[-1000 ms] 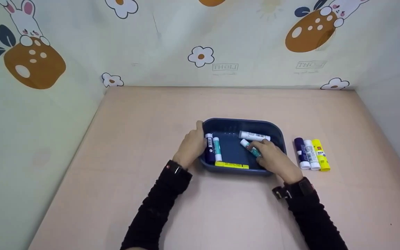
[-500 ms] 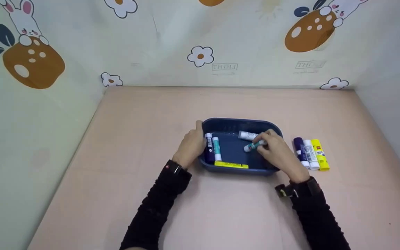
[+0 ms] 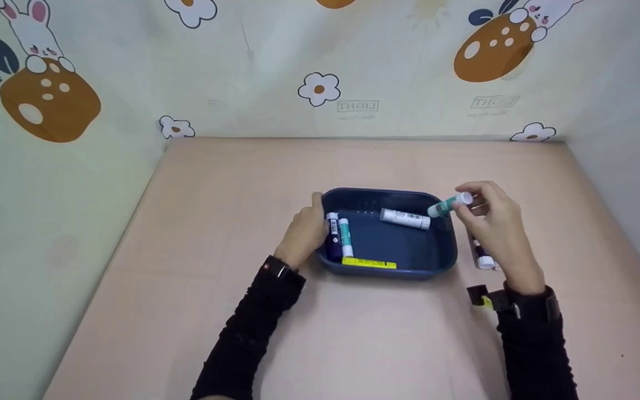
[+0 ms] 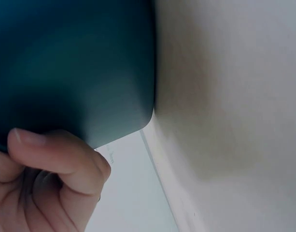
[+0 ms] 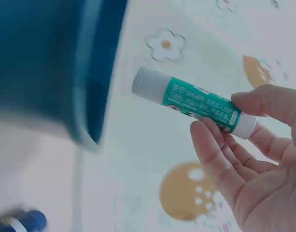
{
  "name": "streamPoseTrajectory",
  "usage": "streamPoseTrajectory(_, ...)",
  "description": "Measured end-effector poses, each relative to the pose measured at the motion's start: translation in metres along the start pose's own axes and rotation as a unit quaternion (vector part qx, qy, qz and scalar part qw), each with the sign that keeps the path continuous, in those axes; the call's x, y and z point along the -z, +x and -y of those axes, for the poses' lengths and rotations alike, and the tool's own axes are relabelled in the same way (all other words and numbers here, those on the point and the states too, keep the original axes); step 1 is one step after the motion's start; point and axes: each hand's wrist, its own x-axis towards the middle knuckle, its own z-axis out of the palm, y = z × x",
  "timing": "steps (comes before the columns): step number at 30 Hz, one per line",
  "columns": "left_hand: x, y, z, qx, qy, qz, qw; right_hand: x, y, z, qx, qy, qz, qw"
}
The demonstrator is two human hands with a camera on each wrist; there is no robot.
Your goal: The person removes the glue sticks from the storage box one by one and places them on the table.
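Note:
In the head view, my left hand grips the left side of a dark blue plastic tray. The left wrist view shows curled fingers against the tray's wall. My right hand pinches a green-and-white glue stick between thumb and fingertips, held up at the tray's right rim. Inside the tray, a dark purple glue stick and a teal one lie side by side at the left. A yellow glue stick lies along the near wall, and a white glue stick lies towards the back right.
On the pink tabletop, right of the tray, lies a purple glue stick with a white cap. The right hand and wrist hide other things beside it. A patterned wall borders the table at the back.
The right hand has lifted the green-and-white glue stick from the tray's floor and carried it up and right to the rim. The left hand keeps its place on the tray.

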Motion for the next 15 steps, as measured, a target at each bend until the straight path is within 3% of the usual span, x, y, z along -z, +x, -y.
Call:
streamPoseTrajectory(3, 0.001, 0.000, 0.000, 0.006, 0.002, 0.004, 1.0000, 0.014, -0.001, -0.001, -0.006, -0.008, -0.027, 1.000)
streamPoseTrajectory(7, 0.001, 0.000, 0.000, 0.006, 0.001, 0.007, 1.0000, 0.025, -0.002, -0.006, -0.039, -0.035, -0.028, 0.998)
streamPoseTrajectory(15, 0.000, 0.000, 0.000, 0.003, -0.005, 0.007, 1.0000, 0.025, -0.001, -0.029, -0.120, -0.121, 0.082, 0.982)
